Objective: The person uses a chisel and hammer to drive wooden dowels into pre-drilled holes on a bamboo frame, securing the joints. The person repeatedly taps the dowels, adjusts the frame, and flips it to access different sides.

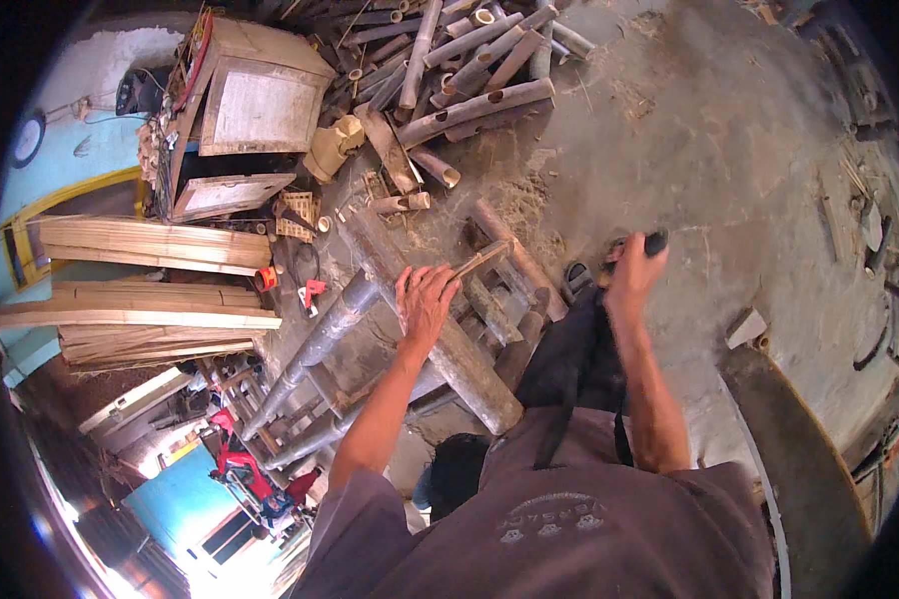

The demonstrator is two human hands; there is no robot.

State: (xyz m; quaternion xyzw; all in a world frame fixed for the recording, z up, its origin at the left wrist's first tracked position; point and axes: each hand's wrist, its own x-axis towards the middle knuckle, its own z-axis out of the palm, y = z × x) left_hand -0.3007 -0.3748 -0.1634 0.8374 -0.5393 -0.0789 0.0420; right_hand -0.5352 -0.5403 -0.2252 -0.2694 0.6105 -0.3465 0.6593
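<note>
My left hand (427,302) rests over a thick grey-brown bamboo pole (474,377), its fingers curled across the top. Beside those fingertips a thin bamboo strip (482,260) sticks out to the right; whether the hand also pinches it I cannot tell. The pole belongs to a frame of joined bamboo pieces, with another long pole (315,334) running down to the left. Raised to the right of the frame, my right hand (633,275) is closed around a black handle (655,243). The rest of that tool is hidden or too blurred to name.
Cut bamboo tubes (479,60) lie heaped at the far side. Bundled bamboo slats (155,247) and a wooden cabinet (260,105) stand on the left. A red-handled tool (312,293) lies nearer. On the right, a long dark curved board (794,449) extends beside me.
</note>
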